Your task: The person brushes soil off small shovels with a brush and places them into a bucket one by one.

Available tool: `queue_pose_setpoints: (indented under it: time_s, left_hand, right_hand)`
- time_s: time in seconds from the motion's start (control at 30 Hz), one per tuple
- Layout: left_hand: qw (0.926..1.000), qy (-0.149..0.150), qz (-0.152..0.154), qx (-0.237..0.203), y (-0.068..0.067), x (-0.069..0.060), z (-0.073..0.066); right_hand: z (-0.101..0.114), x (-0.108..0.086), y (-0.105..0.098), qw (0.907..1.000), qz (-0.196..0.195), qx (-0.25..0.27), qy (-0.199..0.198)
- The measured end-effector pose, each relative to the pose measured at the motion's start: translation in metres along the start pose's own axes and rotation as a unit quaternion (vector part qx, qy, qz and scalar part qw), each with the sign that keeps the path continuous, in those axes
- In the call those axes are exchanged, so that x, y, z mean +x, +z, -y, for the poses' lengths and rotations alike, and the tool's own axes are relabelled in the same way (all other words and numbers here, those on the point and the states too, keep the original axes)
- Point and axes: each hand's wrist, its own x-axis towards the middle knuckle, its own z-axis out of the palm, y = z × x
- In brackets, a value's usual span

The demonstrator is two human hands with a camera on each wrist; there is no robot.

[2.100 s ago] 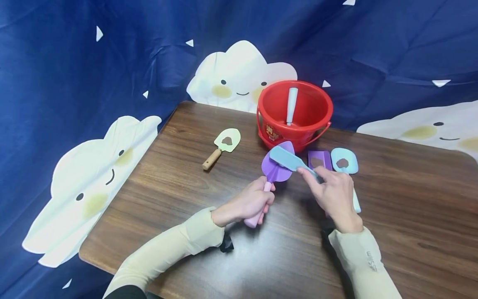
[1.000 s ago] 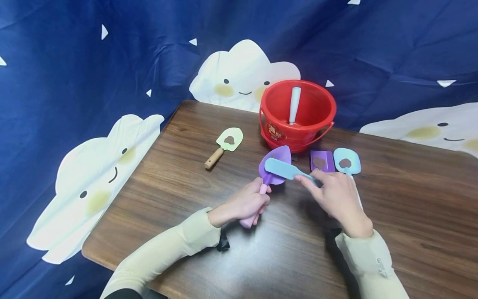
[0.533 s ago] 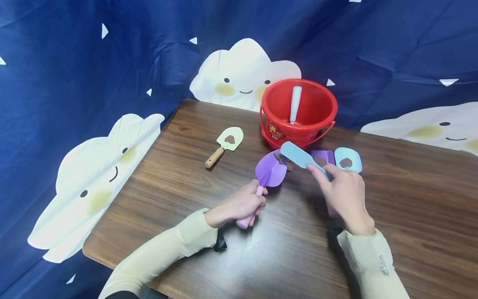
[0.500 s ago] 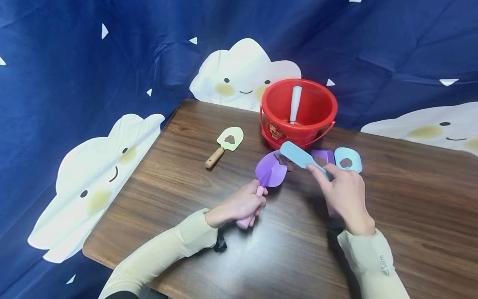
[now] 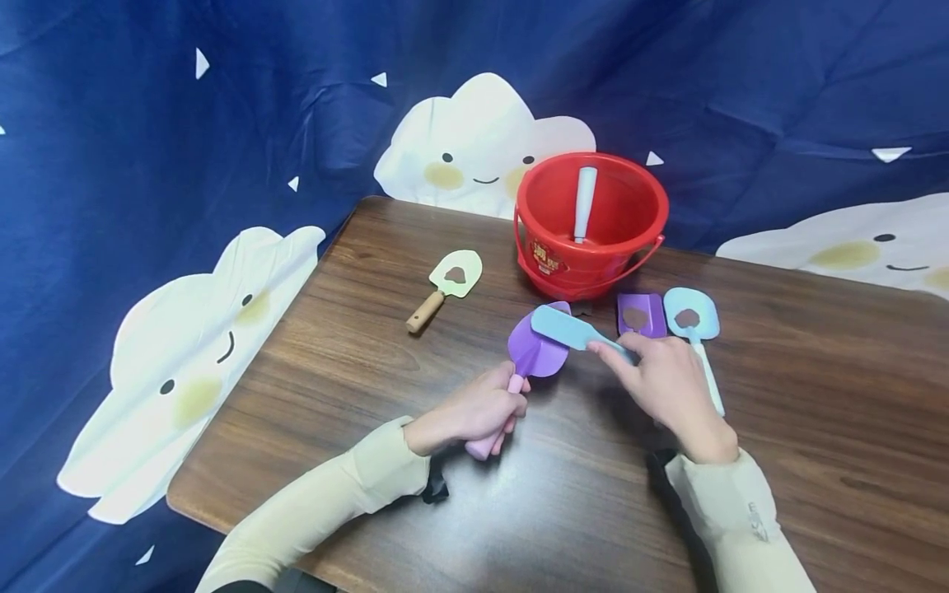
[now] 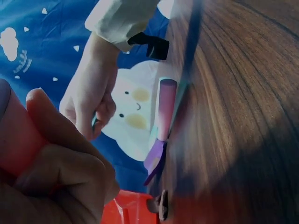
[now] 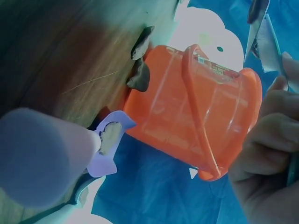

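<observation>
My left hand [image 5: 474, 408] grips the pink handle of a toy trowel, its purple blade [image 5: 543, 362] raised above the table. In my right hand [image 5: 670, 387] is a light blue brush [image 5: 563, 327], pinched by its handle and laid across the trowel blade. Its pale bristles [image 7: 269, 49] show in the right wrist view, facing the blade, with brown material [image 7: 254, 10] on that blade. Dark brown pieces [image 7: 140, 74] lie on the table by the red bucket [image 7: 187, 107]; the head view shows little of them. The brush hides part of the blade.
Behind the trowel stands the bucket with a white handle [image 5: 584, 206] inside. A green trowel [image 5: 455, 274] with a wooden handle lies left. A purple square shovel [image 5: 641, 315] and a light blue shovel [image 5: 692, 313] lie right, each bearing a brown patch.
The brush swept to the blade's far right edge, where brown pieces showed half a second ago. It has since come back left over the blade. The trowel has shifted slightly left and nearer.
</observation>
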Motion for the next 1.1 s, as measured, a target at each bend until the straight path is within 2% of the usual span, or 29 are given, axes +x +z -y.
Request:
queue_pose_setpoints:
  time_s: [0.43,0.63,0.73,0.9,1.03,1.1]
  left_hand:
    - [1.0,0.001,0.006,0.002,-0.009,-0.001,0.012]
    - [1.0,0.008,-0.001,0.0,-0.014,0.0,0.013]
    - [0.9999,0.009,-0.003,-0.005,-0.013,0.001,0.012]
    - [0.9997,0.013,0.003,-0.02,-0.007,0.003,0.009]
    - [0.9998,0.016,-0.001,-0.014,-0.002,0.003,0.006]
    - [0.9998,0.018,-0.003,-0.005,-0.001,0.002,0.005]
  right_hand:
    - [-0.011,0.0,-0.002,0.9986,-0.021,-0.007,0.048]
    - [-0.014,0.0,-0.007,0.9955,-0.053,0.004,0.078]
    - [-0.011,-0.001,-0.007,0.9961,-0.046,0.025,0.071]
    - [0.002,-0.003,-0.002,0.9976,0.006,0.058,0.039]
    - [0.011,-0.002,0.003,0.998,0.037,0.052,-0.006]
    - [0.014,-0.003,0.004,0.9979,0.048,0.042,-0.012]
